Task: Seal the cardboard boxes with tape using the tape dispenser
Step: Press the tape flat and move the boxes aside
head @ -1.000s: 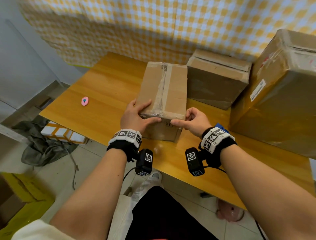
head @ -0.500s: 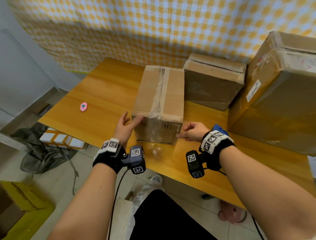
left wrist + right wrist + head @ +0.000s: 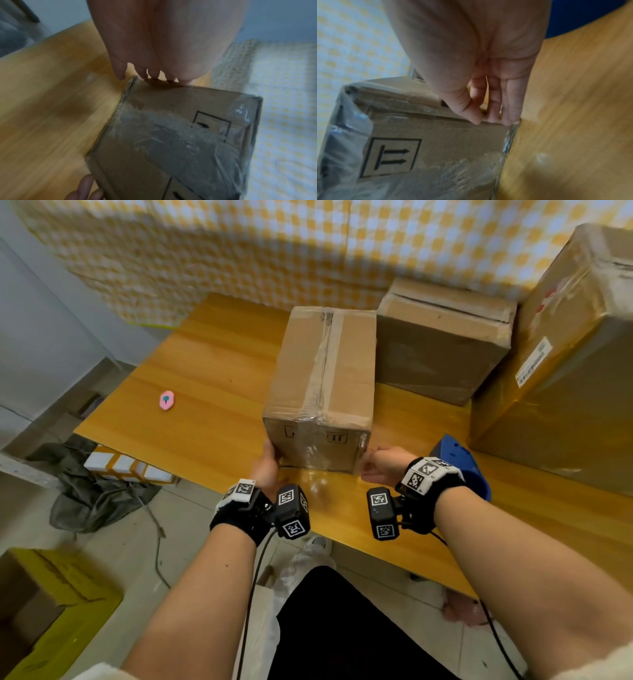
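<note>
The brown cardboard box (image 3: 322,392) stands in the middle of the wooden table (image 3: 212,371), with clear tape along its top seam and down its near face (image 3: 171,135). My left hand (image 3: 269,463) lies with straight fingers (image 3: 120,73) against the box's lower left corner. My right hand (image 3: 375,465) touches the lower right corner, thumb (image 3: 474,117) at the near face's edge and fingers along the right side. The blue tape dispenser (image 3: 459,463) lies on the table behind my right wrist, in neither hand.
A medium cardboard box (image 3: 442,344) stands just right of the taped one, and a large wrapped box (image 3: 565,364) fills the table's right end. A small pink object (image 3: 166,400) lies at the left. The table's near edge is just behind my wrists.
Both hands have slid down from the box's top front edge, where they pressed the tape, to its two lower front corners.
</note>
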